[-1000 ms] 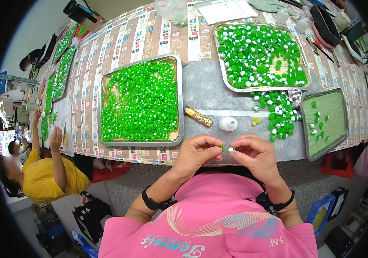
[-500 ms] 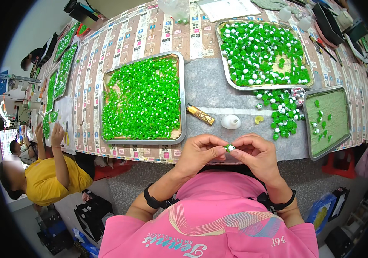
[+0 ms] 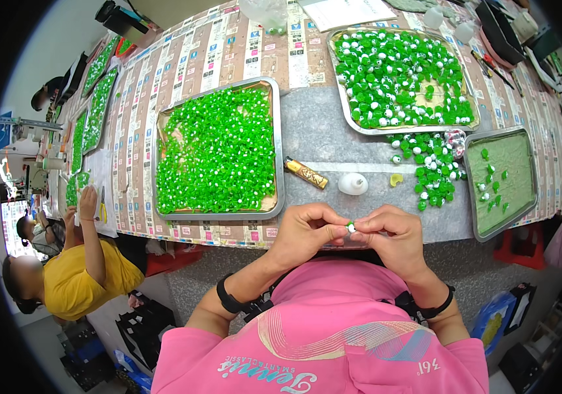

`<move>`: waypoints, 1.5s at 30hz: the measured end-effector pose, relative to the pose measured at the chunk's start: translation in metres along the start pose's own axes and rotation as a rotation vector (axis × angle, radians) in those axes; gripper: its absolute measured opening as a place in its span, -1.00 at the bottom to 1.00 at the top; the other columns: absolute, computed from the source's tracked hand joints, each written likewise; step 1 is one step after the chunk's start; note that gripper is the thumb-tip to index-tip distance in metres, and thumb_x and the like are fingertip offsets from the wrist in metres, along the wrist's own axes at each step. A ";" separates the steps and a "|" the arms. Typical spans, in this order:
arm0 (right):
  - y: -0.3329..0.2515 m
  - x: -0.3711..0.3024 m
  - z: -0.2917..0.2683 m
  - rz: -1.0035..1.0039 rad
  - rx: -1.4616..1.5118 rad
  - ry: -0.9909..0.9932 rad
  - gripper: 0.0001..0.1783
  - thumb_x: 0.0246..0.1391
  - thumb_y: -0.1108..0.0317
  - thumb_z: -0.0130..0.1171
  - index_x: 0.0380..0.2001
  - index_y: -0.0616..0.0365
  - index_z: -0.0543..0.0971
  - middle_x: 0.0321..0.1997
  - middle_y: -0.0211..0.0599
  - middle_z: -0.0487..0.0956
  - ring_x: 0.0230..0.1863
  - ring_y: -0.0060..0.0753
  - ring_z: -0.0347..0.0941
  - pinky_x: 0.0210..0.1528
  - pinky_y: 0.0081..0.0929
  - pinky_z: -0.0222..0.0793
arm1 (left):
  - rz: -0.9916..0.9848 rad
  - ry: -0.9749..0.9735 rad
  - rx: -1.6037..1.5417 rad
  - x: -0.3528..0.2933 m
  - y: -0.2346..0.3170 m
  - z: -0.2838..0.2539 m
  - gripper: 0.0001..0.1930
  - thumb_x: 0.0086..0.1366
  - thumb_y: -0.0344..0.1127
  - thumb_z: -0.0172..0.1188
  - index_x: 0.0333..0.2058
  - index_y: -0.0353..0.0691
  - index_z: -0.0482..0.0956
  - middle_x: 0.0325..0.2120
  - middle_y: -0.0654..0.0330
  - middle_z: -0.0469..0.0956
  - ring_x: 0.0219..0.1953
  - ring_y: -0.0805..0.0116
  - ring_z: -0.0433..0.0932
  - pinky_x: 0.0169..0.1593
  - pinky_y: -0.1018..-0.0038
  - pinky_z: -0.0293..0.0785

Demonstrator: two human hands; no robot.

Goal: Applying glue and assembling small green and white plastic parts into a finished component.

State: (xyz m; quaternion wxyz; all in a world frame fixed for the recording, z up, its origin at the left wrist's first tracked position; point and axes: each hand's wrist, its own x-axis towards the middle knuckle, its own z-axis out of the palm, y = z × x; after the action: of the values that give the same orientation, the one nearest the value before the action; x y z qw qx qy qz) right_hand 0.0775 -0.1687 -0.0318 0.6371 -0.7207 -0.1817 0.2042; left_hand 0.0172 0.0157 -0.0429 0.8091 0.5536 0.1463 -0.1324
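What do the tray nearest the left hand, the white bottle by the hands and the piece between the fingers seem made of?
Tray: probably metal; shiny grey rim. White bottle: likely plastic; smooth, with narrow tip. Green-and-white piece: perhaps plastic, from its bright colour; finish too small to judge.

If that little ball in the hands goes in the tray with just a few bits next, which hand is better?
Probably the right hand: it and the left hand meet at the ball, but the right is on the side nearer the tray.
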 end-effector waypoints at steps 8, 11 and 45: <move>-0.003 -0.001 -0.005 0.025 0.113 0.007 -0.82 -0.18 0.62 0.29 -0.40 0.26 0.62 -0.37 -0.28 0.59 -0.33 -0.48 0.55 -0.27 -0.61 0.46 | -0.046 -0.062 -0.103 0.002 0.008 0.003 -0.90 0.18 -0.49 0.21 -0.32 -0.38 0.54 -0.43 0.14 0.55 -0.41 0.43 0.57 -0.30 0.54 0.56; -0.010 -0.001 -0.004 0.179 0.347 0.024 -0.81 -0.12 0.59 0.29 -0.34 0.28 0.60 -0.35 -0.29 0.59 -0.28 -0.51 0.55 -0.20 -0.60 0.47 | -0.119 -0.109 -0.142 0.003 0.014 0.000 -0.86 0.20 -0.42 0.21 -0.30 -0.36 0.53 -0.44 0.16 0.55 -0.40 0.45 0.57 -0.27 0.53 0.56; -0.004 0.009 -0.006 -0.135 -0.088 -0.108 -0.73 -0.14 0.53 0.29 -0.26 0.21 0.63 -0.35 -0.21 0.61 -0.36 -0.40 0.56 -0.35 -0.58 0.45 | -0.301 -0.199 -0.627 0.004 -0.004 -0.007 -0.79 0.29 -0.40 0.08 -0.11 -0.29 0.41 -0.27 0.11 0.54 -0.34 0.43 0.58 -0.21 0.45 0.62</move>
State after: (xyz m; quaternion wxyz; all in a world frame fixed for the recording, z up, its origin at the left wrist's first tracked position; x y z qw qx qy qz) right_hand 0.0885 -0.1684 -0.0277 0.6062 -0.7221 -0.2729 0.1913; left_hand 0.0192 0.0203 -0.0502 0.9212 0.2352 0.1803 -0.2521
